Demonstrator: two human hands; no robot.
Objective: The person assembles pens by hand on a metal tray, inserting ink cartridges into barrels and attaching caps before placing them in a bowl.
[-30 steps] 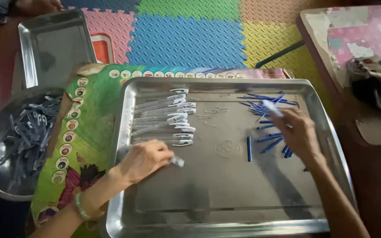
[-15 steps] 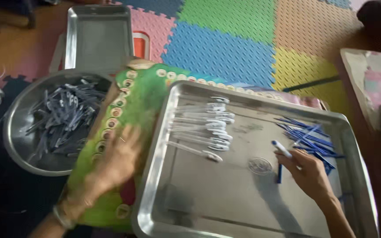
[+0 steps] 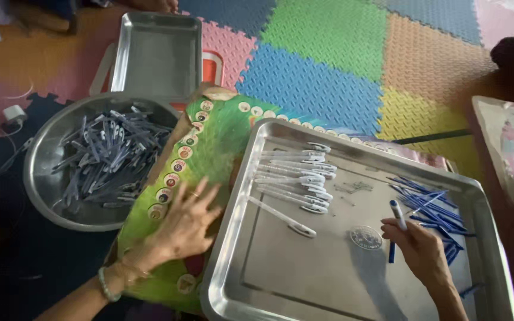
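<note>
Far out beyond my left hand (image 3: pixel 181 229) sat a round steel bowl (image 3: pixel 43 190) heaped with grey-blue pen barrels (image 3: pixel 107 157); behind it, a small empty rectangular steel tray (image 3: pixel 156 56). My left hand lay flat, fingers spread wide and holding nothing, on a green printed board with a border of round pictures (image 3: pixel 215 142). A beaded bracelet (image 3: pixel 105 285) showed at the wrist.

Just to the right of that hand began the large rectangular steel tray (image 3: pixel 304 279). Near its far-left corner, a row of white finished pens with clips (image 3: pixel 295 175) lay side by side, roughly ten, with one more (image 3: pixel 284 219) lying apart and nearer me.

My right hand (image 3: pixel 417 249) was closed on a white-capped pen with a blue refill (image 3: pixel 395 229), held upright over the tray's middle. Just beyond and right of it lay a loose pile of thin blue refills (image 3: pixel 432 208).

Judgement: assembly looked only partly done; a small batch finished, many barrels and refills left.

Surface and room: the trays rested on a floor of interlocking foam mats in blue, green, orange, yellow and pink (image 3: pixel 322 65). A low table edge with a pale patterned cover (image 3: pixel 510 142) stood far right.
</note>
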